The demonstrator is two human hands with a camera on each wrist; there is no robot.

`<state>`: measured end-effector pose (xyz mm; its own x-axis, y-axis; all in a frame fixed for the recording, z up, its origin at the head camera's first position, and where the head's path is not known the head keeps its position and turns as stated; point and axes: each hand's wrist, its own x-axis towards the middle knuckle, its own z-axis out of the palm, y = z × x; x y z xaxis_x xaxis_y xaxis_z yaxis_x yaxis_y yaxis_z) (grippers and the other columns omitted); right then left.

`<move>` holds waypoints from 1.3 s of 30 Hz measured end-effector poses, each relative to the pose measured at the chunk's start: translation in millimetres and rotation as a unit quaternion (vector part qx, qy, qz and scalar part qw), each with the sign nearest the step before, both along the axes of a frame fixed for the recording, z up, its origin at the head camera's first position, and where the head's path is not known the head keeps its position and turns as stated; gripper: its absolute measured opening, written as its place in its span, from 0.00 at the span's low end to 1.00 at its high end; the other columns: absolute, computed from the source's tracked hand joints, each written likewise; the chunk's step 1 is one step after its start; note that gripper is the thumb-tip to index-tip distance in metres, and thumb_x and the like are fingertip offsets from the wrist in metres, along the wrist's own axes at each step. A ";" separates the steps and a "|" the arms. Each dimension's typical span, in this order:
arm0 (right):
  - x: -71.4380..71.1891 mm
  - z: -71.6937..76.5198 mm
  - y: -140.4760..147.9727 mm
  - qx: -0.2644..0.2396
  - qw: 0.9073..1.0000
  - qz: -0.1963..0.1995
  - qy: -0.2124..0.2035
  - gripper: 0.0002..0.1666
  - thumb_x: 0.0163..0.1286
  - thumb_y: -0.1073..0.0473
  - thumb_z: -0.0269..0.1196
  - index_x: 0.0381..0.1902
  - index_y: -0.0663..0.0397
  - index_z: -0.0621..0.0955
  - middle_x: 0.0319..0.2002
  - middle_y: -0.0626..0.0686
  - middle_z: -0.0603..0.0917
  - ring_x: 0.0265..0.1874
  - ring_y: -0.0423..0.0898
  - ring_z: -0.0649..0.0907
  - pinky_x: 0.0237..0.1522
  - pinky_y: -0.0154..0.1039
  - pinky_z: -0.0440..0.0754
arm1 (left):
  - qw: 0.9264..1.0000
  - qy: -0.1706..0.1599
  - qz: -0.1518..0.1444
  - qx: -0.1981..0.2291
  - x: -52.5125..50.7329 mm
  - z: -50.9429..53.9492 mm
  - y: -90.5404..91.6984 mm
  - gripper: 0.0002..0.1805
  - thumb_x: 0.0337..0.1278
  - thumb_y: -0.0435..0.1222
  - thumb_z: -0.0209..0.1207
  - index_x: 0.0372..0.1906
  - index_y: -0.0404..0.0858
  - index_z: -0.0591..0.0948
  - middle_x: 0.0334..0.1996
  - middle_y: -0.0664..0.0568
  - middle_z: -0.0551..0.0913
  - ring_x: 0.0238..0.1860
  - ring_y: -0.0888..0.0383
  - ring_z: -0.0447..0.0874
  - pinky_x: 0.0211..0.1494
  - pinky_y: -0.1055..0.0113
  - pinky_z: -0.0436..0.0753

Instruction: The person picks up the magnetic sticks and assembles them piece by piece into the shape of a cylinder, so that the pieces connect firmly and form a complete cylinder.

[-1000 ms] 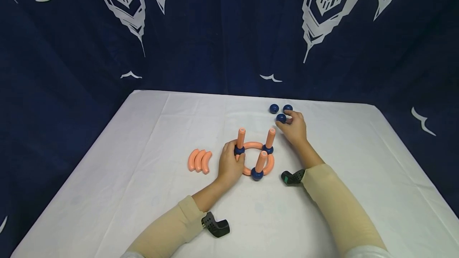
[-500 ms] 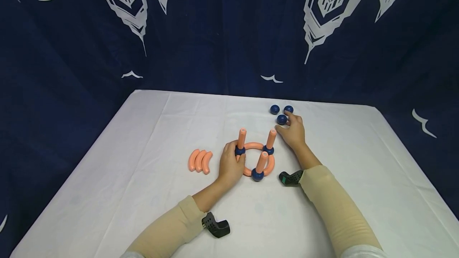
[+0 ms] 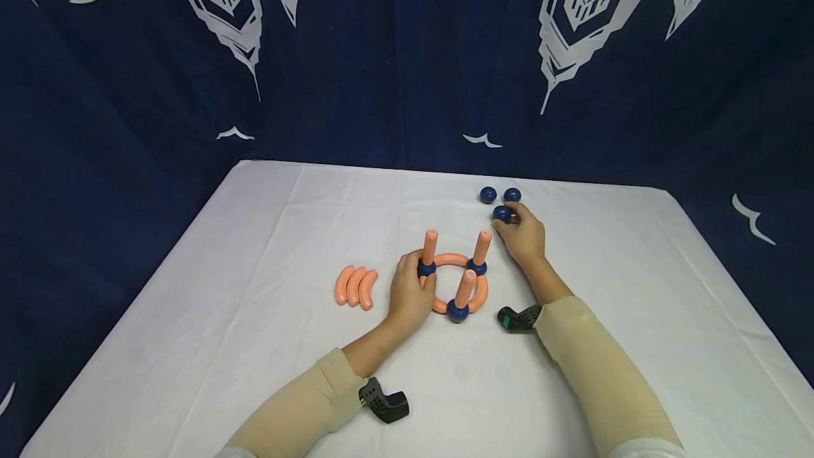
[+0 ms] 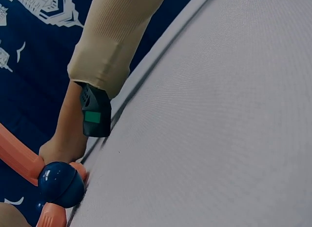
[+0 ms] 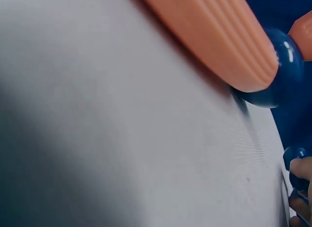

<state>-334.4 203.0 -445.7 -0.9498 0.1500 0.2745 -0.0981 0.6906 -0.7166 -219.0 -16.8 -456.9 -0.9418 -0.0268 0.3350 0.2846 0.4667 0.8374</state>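
Observation:
In the head view a ring of curved orange pieces point(image 3: 452, 259) joined by blue balls point(image 3: 457, 311) lies on the table, with three orange rods point(image 3: 466, 289) standing up from the balls. My left hand point(image 3: 410, 295) grips the ring's left side at a blue ball. Farther back, my right hand point(image 3: 524, 235) has its thumb and fingers around a loose blue ball point(image 3: 501, 213). The right wrist view shows fingers point(image 5: 302, 168) on a blue ball at the right edge. My left hand is barely visible in the left wrist view, low in the corner.
Two more blue balls point(image 3: 487, 195) sit just behind the right hand. Several curved orange pieces point(image 3: 353, 287) lie side by side left of the ring. The white table point(image 3: 286, 232) ends at a dark blue patterned curtain point(image 3: 356, 62).
My right thumb and fingers, spread beside the nearest loose ball half a second ago, are now around it. The left hand keeps its hold, and the ring has not visibly moved on the table.

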 end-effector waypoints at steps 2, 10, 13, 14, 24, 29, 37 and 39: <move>2.3 0.5 1.0 -0.009 1.000 0.007 0.009 0.28 0.66 0.61 0.65 0.62 0.64 0.74 0.53 0.67 0.80 0.52 0.60 0.80 0.55 0.52 0.74 | 1.000 0.000 0.002 -0.002 -0.1 0.1 0.3 0.21 0.60 0.24 0.60 0.58 0.29 0.73 0.52 0.39 0.75 0.56 0.45 0.76 0.60 0.56 0.75; 18.7 11.8 1.3 -0.047 0.997 0.045 0.049 0.27 0.64 0.62 0.67 0.59 0.66 0.76 0.51 0.66 0.82 0.51 0.60 0.81 0.54 0.52 0.76 | 1.000 -0.003 0.002 -0.001 0.3 1.0 0.5 0.21 0.60 0.24 0.60 0.58 0.29 0.73 0.53 0.39 0.75 0.56 0.46 0.76 0.60 0.57 0.75; 25.4 15.9 0.7 -0.051 0.995 0.057 0.060 0.27 0.64 0.61 0.67 0.59 0.65 0.77 0.51 0.65 0.82 0.51 0.58 0.81 0.53 0.53 0.74 | 1.000 -0.002 0.002 -0.002 0.8 1.4 0.5 0.21 0.60 0.24 0.60 0.58 0.29 0.73 0.53 0.38 0.75 0.56 0.45 0.76 0.59 0.57 0.75; 27.5 17.0 0.5 -0.054 0.995 0.060 0.062 0.27 0.63 0.61 0.68 0.59 0.65 0.77 0.50 0.64 0.83 0.51 0.58 0.81 0.53 0.53 0.74 | 1.000 -0.001 0.002 -0.002 0.9 1.5 0.5 0.21 0.60 0.24 0.60 0.58 0.29 0.73 0.53 0.38 0.75 0.56 0.45 0.77 0.59 0.56 0.76; 48.2 30.7 -0.7 -0.077 0.990 0.084 0.088 0.26 0.62 0.60 0.69 0.58 0.62 0.78 0.48 0.61 0.85 0.49 0.55 0.82 0.52 0.49 0.75 | 1.000 -0.004 0.003 -0.003 1.0 1.5 0.4 0.21 0.60 0.25 0.60 0.58 0.29 0.73 0.54 0.39 0.75 0.56 0.45 0.76 0.60 0.55 0.75; 56.0 37.2 -2.1 -0.096 0.986 0.086 0.110 0.26 0.62 0.59 0.70 0.56 0.62 0.79 0.46 0.60 0.85 0.48 0.52 0.82 0.52 0.45 0.75 | 1.000 -0.006 0.005 -0.003 1.5 2.8 0.4 0.21 0.60 0.25 0.60 0.58 0.29 0.73 0.53 0.39 0.75 0.56 0.45 0.76 0.60 0.55 0.74; 67.5 51.6 -3.4 -0.096 0.982 0.091 0.132 0.25 0.61 0.61 0.70 0.55 0.63 0.80 0.47 0.60 0.85 0.45 0.37 0.81 0.48 0.32 0.74 | 1.000 -0.003 0.004 -0.004 0.9 2.1 0.4 0.21 0.60 0.25 0.60 0.58 0.28 0.73 0.52 0.38 0.75 0.56 0.44 0.76 0.60 0.54 0.74; 70.1 54.5 -3.9 -0.099 0.981 0.096 0.139 0.24 0.61 0.62 0.70 0.55 0.63 0.80 0.47 0.59 0.85 0.43 0.31 0.80 0.47 0.30 0.74 | 1.000 -0.001 0.004 -0.004 0.5 1.5 0.5 0.20 0.60 0.25 0.60 0.57 0.28 0.73 0.52 0.38 0.75 0.56 0.44 0.76 0.60 0.54 0.74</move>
